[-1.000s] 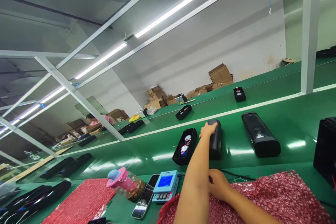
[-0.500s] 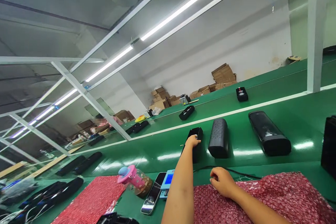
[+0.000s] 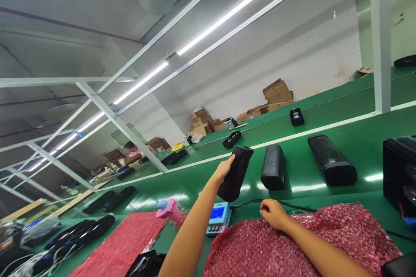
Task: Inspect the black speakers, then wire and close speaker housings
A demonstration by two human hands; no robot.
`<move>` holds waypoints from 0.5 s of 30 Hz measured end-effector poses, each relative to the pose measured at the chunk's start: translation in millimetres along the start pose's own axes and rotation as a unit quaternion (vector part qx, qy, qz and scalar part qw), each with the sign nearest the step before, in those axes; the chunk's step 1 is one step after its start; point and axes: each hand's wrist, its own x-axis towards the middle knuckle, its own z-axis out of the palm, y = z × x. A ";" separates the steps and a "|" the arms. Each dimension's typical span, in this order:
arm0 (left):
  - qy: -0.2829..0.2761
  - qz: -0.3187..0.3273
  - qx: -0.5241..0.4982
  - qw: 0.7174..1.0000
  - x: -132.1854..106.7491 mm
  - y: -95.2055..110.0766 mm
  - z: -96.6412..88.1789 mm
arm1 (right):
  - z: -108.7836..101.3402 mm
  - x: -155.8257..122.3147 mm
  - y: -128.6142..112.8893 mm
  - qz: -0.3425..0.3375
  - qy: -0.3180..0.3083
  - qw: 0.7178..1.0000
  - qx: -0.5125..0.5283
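My left hand (image 3: 224, 169) reaches forward, closed on the side of a black speaker housing (image 3: 236, 175), which it holds tilted up over the green table. Resting above the red bubble wrap (image 3: 260, 249) is my right hand (image 3: 274, 215), its fingers curled in; what is inside them, if anything, is hidden. A dark grey speaker with a dotted grille (image 3: 273, 168) stands just right of the held housing. Farther right lies a longer, glossy black speaker (image 3: 331, 161). The blue device with a lit screen (image 3: 218, 216) sits beside my left forearm.
A pink-lidded bottle (image 3: 172, 211) and a second red bubble-wrap sheet (image 3: 120, 242) are to the left. Black parts and white cables (image 3: 74, 240) lie beyond. A black box-like unit (image 3: 401, 181) stands at right. Metal posts (image 3: 380, 43) rise from the bench. A person (image 3: 136, 149) sits far off.
My left hand has lifted the black housing off the table and tilted it, drawing it slightly left. My right hand has stayed near the bubble wrap. The phone is now hidden behind my forearm.
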 end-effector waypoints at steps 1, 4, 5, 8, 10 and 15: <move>0.017 0.019 0.031 0.999 -17.2 -5.7 -4.7 | -0.8 -0.5 1.7 -0.003 -0.002 1.000 0.008; 0.079 0.063 0.129 0.986 -80.8 -30.7 -12.6 | -3.2 -3.1 7.8 -0.010 -0.007 1.000 0.027; 0.096 0.075 0.161 0.979 -104.5 -41.0 -12.2 | -4.0 -4.2 10.3 -0.012 -0.009 0.999 0.030; 0.119 0.105 0.238 0.958 -172.4 -73.6 -0.2 | -7.0 -6.7 18.4 -0.014 -0.015 0.999 0.036; 0.126 0.116 0.272 0.947 -209.1 -94.6 14.9 | -9.4 -7.2 23.7 -0.016 -0.021 0.999 0.037; 0.147 0.136 0.319 0.926 -265.3 -140.6 63.8 | -15.2 -5.3 34.2 0.000 -0.010 0.999 0.039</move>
